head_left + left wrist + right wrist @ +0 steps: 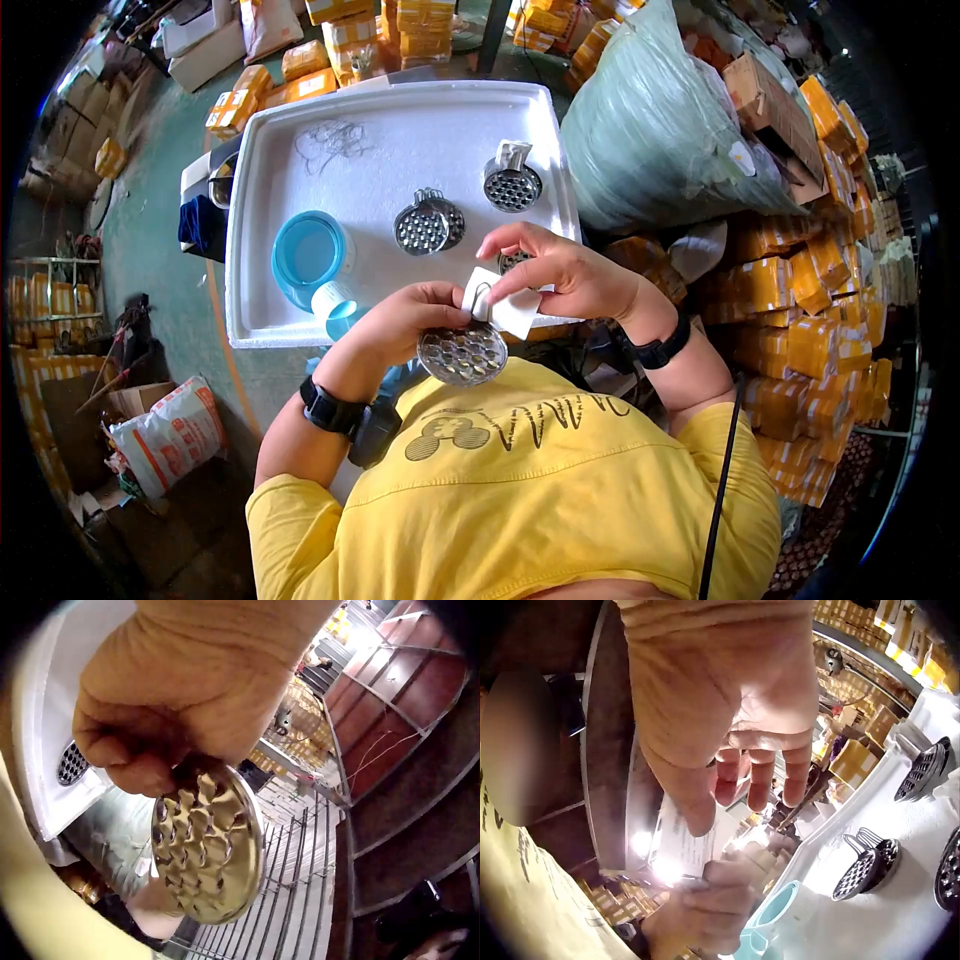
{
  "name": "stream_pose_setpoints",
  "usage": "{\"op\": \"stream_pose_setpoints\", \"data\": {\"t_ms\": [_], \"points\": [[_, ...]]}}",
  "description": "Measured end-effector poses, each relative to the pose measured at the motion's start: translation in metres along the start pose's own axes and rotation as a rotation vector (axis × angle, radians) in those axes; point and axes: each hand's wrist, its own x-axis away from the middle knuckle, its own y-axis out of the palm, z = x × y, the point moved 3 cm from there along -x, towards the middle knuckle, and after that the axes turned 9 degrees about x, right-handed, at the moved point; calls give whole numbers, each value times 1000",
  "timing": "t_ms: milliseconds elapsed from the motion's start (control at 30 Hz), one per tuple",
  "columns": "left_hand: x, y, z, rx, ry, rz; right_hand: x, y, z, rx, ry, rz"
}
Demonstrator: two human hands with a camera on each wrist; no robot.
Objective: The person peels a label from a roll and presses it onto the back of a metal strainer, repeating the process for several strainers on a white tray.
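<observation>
- Just before your yellow shirt (560, 490): dimpled metal disc (462, 357), dangling from your left hand (425, 312), that grip clamped at its upper end.
- Right hand (578, 278), beside it: your thumb-and-finger grip is together on a white card (516, 314), above the disc.
- White worktop (400, 145), near left: blue tub (280, 270), small cup (334, 298) beside it.
- Farther: more discs (425, 232), tangled wire (332, 142).
- Beyond: orange-taped parcels (352, 45).

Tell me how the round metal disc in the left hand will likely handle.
The metal disc is probably stiff: its shape looks true though the left hand grips only one edge. Its glossy surface suggests some slipperiness, and its round rim could let it roll if stood upright.
</observation>
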Motion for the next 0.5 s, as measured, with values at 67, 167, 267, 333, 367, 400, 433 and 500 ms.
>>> {"op": "stream_pose_setpoints", "data": {"t_ms": [67,167,267,333,367,400,433,500], "points": [[1,1,-1,10,-5,5,-2,-2,3,-4,-59,-18],[3,1,1,9,-18,-22,-7,-5,-1,-52,1,-39],[7,6,0,-24,13,-57,-9,-5,0,-52,48,-17],[5,3,-3,-48,-12,-69,-7,-5,2,-33,41,-23],[4,2,-4,-58,-25,-74,-7,-5,1,-47,37,-28],[4,2,-5,-53,-25,-71,-7,-5,-1,-60,33,-33],[4,2,-5,-65,-30,-75,-8,-5,-2,-74,29,-38],[4,1,-3,-93,-41,-83,-8,-5,-1,-71,18,-47]]}}
